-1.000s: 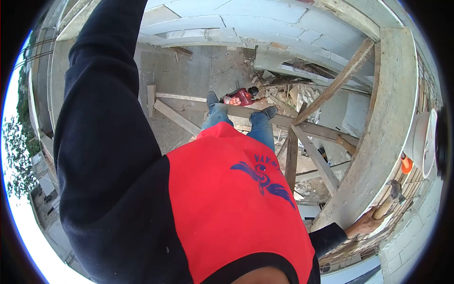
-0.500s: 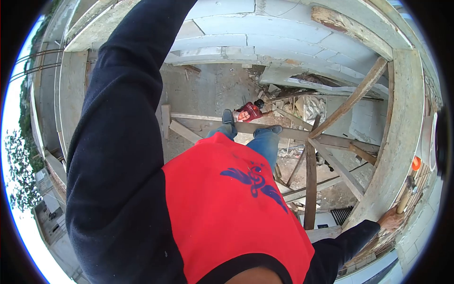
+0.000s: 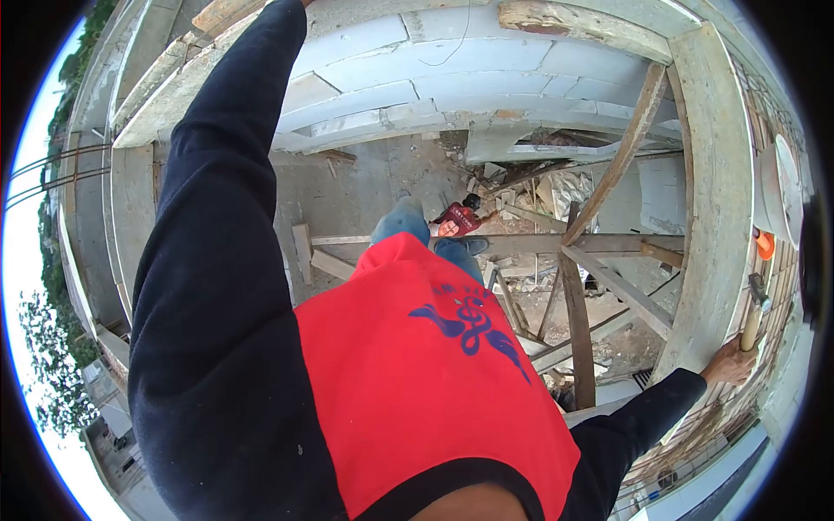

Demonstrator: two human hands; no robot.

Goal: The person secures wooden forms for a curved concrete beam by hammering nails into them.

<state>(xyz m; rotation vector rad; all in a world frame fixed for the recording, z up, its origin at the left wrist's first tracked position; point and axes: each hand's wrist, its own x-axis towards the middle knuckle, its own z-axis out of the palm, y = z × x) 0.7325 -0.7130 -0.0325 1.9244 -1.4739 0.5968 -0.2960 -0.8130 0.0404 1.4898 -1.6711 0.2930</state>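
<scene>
Hammer (image 3: 755, 316), just past three o'clock, is clamped by its wooden handle (image 3: 750, 334) in the grip of the right hand (image 3: 731, 363), which covers the handle's lower end. Left hand (image 3: 307, 3), near eleven o'clock, is cut off by the upper edge; only a sliver shows, and the state of its grip cannot be determined. Orange object (image 3: 764, 246) at three o'clock appears partly hidden by a white container (image 3: 778, 193); its type is unclear.

The right hand (image 3: 731, 363) grips a hammer (image 3: 753, 319) by its handle beside the outer edge of a wide board (image 3: 714, 174). A white bucket (image 3: 776, 191) and orange object (image 3: 764, 246) sit near that edge; another person (image 3: 460, 220) is below, near rubble (image 3: 493, 172).
</scene>
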